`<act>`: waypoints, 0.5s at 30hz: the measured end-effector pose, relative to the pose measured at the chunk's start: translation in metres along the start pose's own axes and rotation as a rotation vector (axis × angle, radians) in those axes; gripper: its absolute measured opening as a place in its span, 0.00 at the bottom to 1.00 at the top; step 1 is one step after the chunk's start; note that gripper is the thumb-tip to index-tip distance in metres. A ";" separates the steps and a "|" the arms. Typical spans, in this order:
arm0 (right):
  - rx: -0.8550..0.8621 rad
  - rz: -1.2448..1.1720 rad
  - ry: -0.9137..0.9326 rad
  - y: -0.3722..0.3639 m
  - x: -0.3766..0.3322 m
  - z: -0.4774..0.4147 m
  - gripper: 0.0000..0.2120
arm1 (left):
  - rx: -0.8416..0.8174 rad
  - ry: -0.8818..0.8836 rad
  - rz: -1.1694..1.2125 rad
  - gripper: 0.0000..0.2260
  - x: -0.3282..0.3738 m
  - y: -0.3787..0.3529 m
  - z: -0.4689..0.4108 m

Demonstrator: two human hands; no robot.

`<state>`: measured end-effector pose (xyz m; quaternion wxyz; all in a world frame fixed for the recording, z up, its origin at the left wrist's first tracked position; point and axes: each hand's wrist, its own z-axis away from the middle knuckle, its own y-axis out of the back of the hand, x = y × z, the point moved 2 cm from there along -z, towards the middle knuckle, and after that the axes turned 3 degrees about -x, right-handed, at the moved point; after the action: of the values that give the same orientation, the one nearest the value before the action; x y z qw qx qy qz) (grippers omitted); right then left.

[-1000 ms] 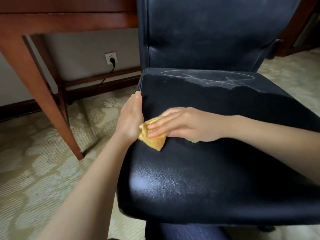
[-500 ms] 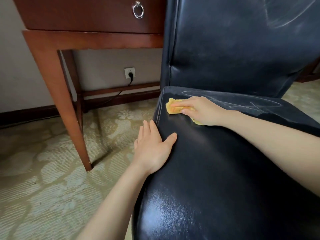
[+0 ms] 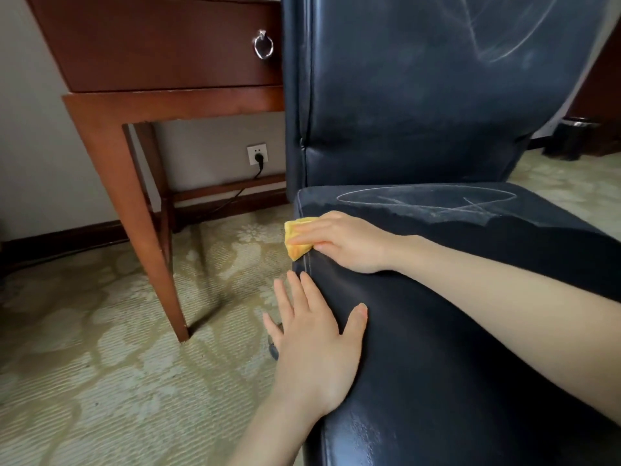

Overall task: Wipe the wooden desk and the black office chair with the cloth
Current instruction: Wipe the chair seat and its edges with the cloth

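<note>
Two hands rest apart on the black chair (image 3: 470, 348). Head view: the right hand (image 3: 346, 242) presses the yellow cloth (image 3: 295, 242) under straight fingers at the seat's left edge, towards its back corner. The left hand (image 3: 312, 351) lies flat and spread on that edge, nearer the front. Seat wiping looks under way. White scribbles (image 3: 426, 205) mark the seat's back edge, so the next stroke likely should sweep right across them.

head cam | looks forward and down | close over chair seat (image 3: 437, 331)
</note>
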<state>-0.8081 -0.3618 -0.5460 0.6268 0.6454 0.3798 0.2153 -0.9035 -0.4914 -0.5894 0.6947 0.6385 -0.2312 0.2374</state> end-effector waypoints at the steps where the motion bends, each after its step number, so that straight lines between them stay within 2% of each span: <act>1: 0.010 0.005 0.027 0.000 -0.006 0.010 0.17 | -0.004 -0.010 0.003 0.39 0.003 -0.003 0.008; 5: -0.046 -0.025 0.072 -0.004 -0.014 0.043 0.20 | 0.012 -0.105 -0.094 0.52 0.010 -0.014 0.037; 10: -0.136 -0.035 0.019 0.008 -0.006 0.078 0.22 | -0.047 -0.213 -0.225 0.43 0.004 -0.010 0.049; 15: -0.155 -0.055 -0.008 0.015 0.001 0.071 0.22 | -0.058 -0.231 -0.178 0.38 0.004 -0.006 0.045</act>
<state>-0.7503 -0.4060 -0.5403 0.6822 0.5851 0.3769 0.2241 -0.8973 -0.5364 -0.5883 0.6999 0.6592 -0.2588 0.0930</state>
